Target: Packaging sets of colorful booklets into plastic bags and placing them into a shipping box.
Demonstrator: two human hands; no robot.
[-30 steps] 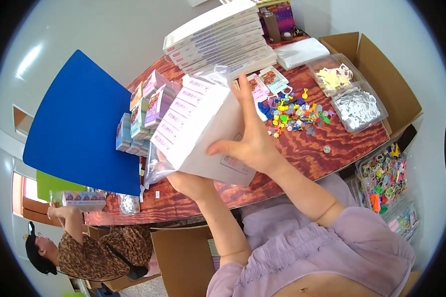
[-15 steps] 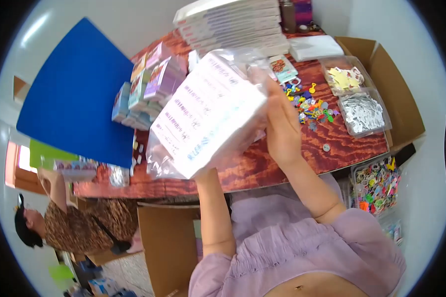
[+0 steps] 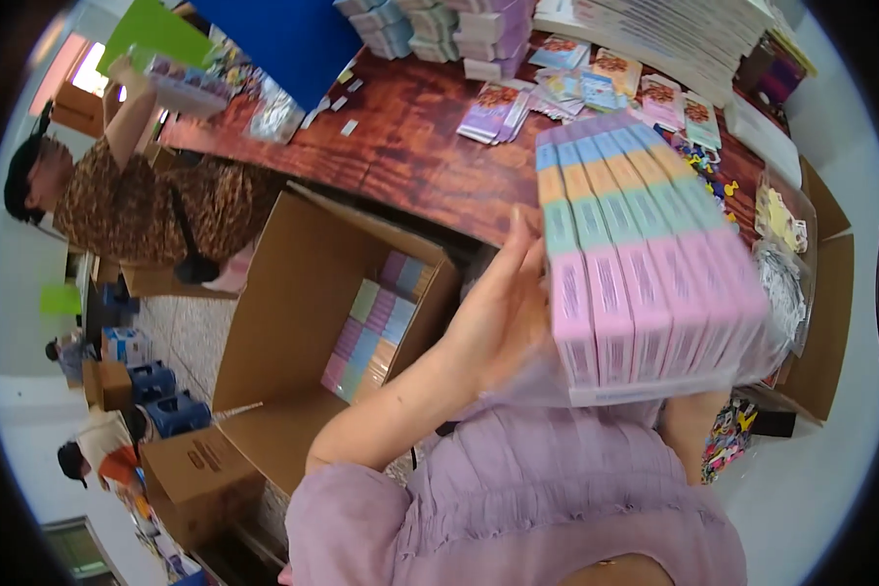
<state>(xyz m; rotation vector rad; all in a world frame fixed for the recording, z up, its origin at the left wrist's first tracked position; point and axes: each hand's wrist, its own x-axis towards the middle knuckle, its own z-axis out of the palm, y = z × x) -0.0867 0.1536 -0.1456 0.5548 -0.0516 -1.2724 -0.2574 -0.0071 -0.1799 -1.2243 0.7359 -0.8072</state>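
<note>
A bundle of small pastel boxes (image 3: 635, 273) in clear plastic wrap is held up in front of my body, tilted, with rows in pink, green, orange and blue-purple. My left hand (image 3: 513, 313) grips its left side, thumb pointing up and some loose plastic by the palm. My right forearm (image 3: 693, 430) rises to the bundle's lower right; the right hand itself is hidden behind the bundle. Below and left of the bundle stands an open cardboard box (image 3: 293, 293), with similar pastel packs (image 3: 361, 342) lying inside it.
On the red wood-patterned table (image 3: 400, 137) lie picture cards (image 3: 498, 109), stacked pastel boxes (image 3: 488, 34) and a pile of white flat packs (image 3: 674, 34). Trays of yellow (image 3: 781, 220) and silver pieces (image 3: 779, 293) stand at right. A co-worker (image 3: 146, 205) is at left beside a blue panel (image 3: 283, 39).
The bundle has turned from its white printed side to its coloured box faces and moved right and down. My view has swung left, bringing the open cardboard box and its packs into sight.
</note>
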